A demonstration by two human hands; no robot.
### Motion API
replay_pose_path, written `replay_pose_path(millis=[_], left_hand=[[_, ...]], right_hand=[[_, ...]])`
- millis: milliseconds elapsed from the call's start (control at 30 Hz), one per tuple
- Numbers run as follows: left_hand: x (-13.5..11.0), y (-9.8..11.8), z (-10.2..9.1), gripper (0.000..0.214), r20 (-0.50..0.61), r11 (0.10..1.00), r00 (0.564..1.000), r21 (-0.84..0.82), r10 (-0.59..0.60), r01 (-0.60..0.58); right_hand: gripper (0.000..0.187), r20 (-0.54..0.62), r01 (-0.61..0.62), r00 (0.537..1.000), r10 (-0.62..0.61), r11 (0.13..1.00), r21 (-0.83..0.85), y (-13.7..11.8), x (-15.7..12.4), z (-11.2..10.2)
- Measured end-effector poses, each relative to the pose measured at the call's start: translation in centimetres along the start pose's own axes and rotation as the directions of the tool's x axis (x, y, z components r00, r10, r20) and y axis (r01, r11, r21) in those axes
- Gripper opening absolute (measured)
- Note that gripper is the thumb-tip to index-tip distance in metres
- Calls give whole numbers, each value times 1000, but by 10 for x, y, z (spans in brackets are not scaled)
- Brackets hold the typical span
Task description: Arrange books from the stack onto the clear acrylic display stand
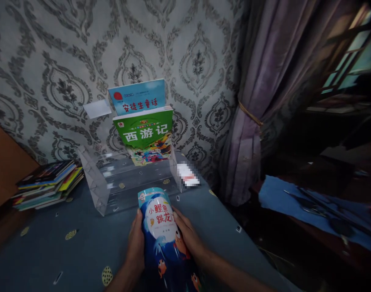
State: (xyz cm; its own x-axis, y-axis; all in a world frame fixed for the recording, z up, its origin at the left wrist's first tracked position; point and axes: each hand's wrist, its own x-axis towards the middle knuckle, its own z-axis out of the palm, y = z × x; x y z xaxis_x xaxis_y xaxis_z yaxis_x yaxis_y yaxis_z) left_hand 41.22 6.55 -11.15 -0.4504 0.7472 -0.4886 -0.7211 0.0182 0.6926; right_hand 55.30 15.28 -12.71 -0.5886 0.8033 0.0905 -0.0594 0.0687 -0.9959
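Gripping 1 fish book (162, 243) by its sides, the left hand (136, 241) and right hand (188, 235) hold it outside the clear rack (95, 187), where 2 books (147, 132) already stand.

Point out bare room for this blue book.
Bare patches of the dark blue printed tablecloth show left of the left hand, in front of the multicoloured book stack, and, narrower, between the right hand and the cloth's right edge. It is crowded along the grey patterned wall: that stack, the clear plastic tiered rack, the pixelated white item.
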Motion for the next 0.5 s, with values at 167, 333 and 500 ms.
replay_pose_path(millis=[167, 333, 500], left_hand=[[-1, -1, 11, 54, -41, 999, 998, 8, 45, -44], [-10, 5, 17, 50, -54, 998, 997, 38, 59, -57], [-13, 13, 11, 38, -103, 983, 981, 103, 164, -153]], right_hand=[[73, 5, -107, 994, 108, 977, 186, 0, 3, -3], [75, -54, -229, 966, 251, 938, 259, 5, 1, -5], [75, -48, -232, 965, 257, 928, 290, 2, 4, -9]])
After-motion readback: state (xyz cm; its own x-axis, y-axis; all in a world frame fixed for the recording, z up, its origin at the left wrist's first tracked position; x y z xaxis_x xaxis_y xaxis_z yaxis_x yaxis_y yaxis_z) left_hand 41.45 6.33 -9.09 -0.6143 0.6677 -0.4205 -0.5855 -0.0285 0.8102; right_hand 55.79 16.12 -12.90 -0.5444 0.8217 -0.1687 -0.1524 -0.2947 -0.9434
